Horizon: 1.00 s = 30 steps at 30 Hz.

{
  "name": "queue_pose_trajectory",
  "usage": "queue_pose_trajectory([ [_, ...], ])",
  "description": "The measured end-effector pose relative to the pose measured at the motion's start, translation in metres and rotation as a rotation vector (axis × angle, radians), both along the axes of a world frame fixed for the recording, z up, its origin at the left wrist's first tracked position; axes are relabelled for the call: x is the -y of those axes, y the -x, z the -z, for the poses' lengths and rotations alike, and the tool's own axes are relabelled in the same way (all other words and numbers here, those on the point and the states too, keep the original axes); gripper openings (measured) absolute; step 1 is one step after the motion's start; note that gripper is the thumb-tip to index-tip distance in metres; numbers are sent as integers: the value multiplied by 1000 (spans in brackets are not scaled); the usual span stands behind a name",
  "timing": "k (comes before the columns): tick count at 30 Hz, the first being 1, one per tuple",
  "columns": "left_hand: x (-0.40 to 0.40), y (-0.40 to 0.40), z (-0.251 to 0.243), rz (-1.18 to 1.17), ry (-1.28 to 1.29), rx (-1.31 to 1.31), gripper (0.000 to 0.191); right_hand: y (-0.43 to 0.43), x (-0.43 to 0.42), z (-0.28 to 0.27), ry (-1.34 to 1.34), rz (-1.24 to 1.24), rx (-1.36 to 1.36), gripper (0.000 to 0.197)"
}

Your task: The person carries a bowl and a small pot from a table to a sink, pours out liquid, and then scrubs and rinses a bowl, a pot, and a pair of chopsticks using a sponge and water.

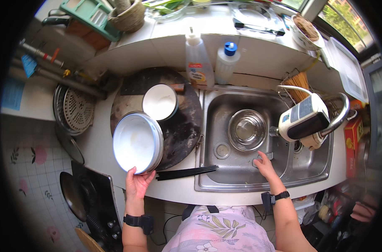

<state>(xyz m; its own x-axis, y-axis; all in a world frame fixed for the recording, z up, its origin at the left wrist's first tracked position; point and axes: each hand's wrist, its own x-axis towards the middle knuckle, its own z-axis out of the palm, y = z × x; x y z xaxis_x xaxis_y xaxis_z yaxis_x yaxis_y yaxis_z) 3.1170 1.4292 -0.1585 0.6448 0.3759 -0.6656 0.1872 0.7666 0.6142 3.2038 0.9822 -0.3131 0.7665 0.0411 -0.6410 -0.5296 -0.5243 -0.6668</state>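
My left hand [138, 181] grips the near rim of a stack of white bowls with blue rims [134, 143], thumb inside the top bowl. The stack is at the left edge of a round dark board [181, 138]. Behind it a smaller white bowl [159, 102] sits on the board. Black chopsticks [187, 172] lie between my left hand and the sink. My right hand [264, 163] is over the steel sink [235, 176], fingers apart and holding nothing. Just beyond its fingertips, clear glass bowls [247, 130] sit in the basin.
A faucet with a white heater body [304, 118] hangs over the sink's right side. Behind the sink stand a pump bottle [198, 63] and a blue-capped bottle [227, 63]. Pans and a black cooktop [93, 195] are at the left; a red box [353, 145] is at the right.
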Motion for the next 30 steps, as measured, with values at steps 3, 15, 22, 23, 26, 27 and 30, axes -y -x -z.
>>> queue_pose_trajectory([
  [3, -3, -2, 7, -27, -15, -1, 46, -22, -9, 4, 224, -262, 201, 58],
  [15, 14, 23, -10, -46, -261, -90, 37, -49, -15, 45, 636, -913, 201, 24],
  [22, 87, 17, -50, 295, -437, -112, 51, -35, 3, 39, 294, -627, 225, 23],
  [23, 107, 10, -49, 356, -445, -97, 53, -33, 9, 43, 44, -392, 270, 25],
  [26, 146, 1, -39, 545, -340, -117, 60, -32, 8, -44, -681, 35, -189, 49],
  [27, 159, -4, -33, 611, -315, -126, 61, -29, 15, -70, -854, 82, -280, 51],
  [30, 197, -23, -7, 791, -228, -151, 61, -12, 38, -117, -905, -57, -215, 55],
])
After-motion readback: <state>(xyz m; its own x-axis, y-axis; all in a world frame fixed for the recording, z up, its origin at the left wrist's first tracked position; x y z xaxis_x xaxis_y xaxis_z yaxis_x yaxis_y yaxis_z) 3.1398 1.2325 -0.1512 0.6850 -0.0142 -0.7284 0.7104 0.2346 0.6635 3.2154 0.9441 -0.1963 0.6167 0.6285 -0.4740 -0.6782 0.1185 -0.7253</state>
